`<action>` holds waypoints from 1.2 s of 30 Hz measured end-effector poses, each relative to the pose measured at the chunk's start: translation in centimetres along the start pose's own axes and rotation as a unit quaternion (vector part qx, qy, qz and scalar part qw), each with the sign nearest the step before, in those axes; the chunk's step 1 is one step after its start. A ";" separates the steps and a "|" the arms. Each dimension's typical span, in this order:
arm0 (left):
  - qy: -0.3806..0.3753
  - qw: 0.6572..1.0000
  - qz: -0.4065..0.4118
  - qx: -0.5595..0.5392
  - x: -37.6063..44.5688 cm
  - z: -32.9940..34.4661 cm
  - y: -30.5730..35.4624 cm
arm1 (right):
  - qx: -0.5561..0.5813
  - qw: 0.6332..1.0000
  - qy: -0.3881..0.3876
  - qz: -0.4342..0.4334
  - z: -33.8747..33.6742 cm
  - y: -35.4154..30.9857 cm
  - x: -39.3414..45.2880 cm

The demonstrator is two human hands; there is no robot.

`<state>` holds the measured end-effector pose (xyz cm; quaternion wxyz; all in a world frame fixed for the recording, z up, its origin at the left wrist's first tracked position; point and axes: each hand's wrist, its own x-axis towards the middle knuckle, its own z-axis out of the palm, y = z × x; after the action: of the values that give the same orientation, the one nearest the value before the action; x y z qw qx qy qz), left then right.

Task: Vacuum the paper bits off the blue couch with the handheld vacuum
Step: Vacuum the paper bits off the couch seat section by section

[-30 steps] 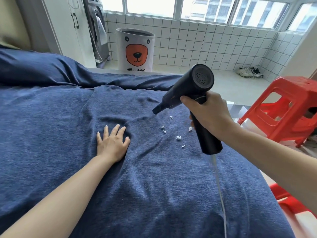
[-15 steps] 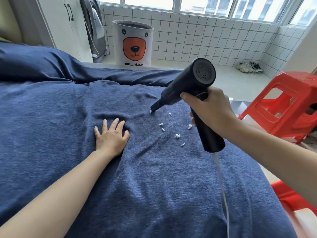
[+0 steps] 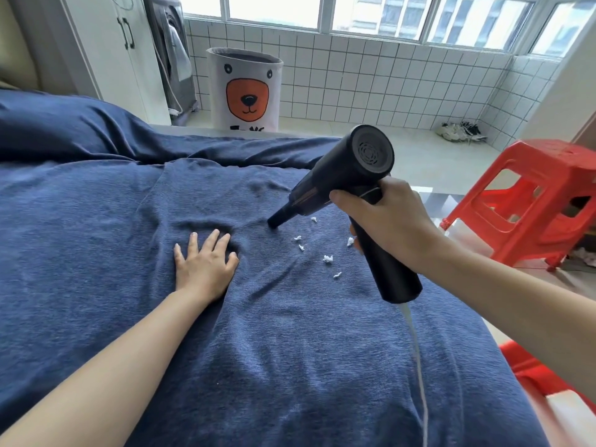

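The blue couch fills most of the view, covered in dark blue fabric. Several white paper bits lie scattered on it right of centre. My right hand grips the handle of the black handheld vacuum. Its narrow nozzle tip touches the fabric just left of the paper bits. A white cord hangs from the handle's end and runs down over the couch. My left hand rests flat on the fabric, fingers spread, a little left of the nozzle.
A red plastic stool stands close to the couch's right edge, and more red plastic shows at the lower right. Beyond the couch are a white bear-face laundry basket, a white cabinet, a tiled wall with windows, and shoes on the floor.
The vacuum has dropped and shifted left, so its nozzle tip now meets the fabric beside the paper bits. My left hand has stayed flat in the same spot.
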<state>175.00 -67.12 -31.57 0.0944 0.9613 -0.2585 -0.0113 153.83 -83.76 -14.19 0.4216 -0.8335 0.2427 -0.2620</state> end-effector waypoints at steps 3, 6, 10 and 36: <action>0.002 1.000 0.000 0.000 -0.1 0.0 -0.1 | 0.001 1.000 0.004 0.005 -0.2 -0.2 -0.1; 0.002 1.000 -0.001 -0.001 -0.2 0.0 -0.1 | -0.014 1.000 0.027 0.009 -0.8 0.1 -0.2; -0.001 1.000 -0.002 -0.003 -0.3 0.1 -0.1 | -0.066 0.996 0.064 0.002 -2.4 0.5 -0.6; -0.057 0.996 0.045 -0.051 -3.9 -0.7 3.4 | -0.008 0.997 0.050 0.054 -4.2 -0.4 -6.4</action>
<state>169.98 -67.98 -30.38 0.1290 0.9405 -0.3052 -0.0751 146.45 -81.99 -13.21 0.4153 -0.8085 0.3104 -0.2784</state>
